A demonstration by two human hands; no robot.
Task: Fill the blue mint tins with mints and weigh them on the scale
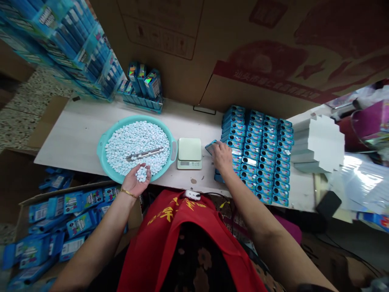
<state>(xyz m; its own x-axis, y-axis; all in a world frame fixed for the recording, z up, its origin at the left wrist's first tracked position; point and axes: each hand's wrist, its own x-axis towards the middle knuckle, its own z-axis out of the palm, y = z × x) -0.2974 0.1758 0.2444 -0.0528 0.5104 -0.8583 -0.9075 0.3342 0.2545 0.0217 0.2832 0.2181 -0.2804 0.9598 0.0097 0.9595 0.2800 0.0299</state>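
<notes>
My left hand (137,181) is palm up at the near rim of a turquoise basin (103,151), its fingers curled around a small heap of white candies (141,174). Many more of these small white pieces (133,136) fill the basin, and a metal tongs-like tool (146,154) lies across them. With its fingertips, my right hand (223,157) grips a small blue candy box (210,147) at the left side of the rows of blue boxes (261,158). Those boxes lie packed together, each with a dark round spot on its end. Between my hands sits a pale kitchen scale (189,150).
Blue boxes stand in a clear display tray (142,101) behind the basin, beside tall stacked trays (69,44). A large cardboard carton (182,52) walls off the back. At lower left, an open carton holds loose blue boxes (79,223). White folded card (323,142) lies right.
</notes>
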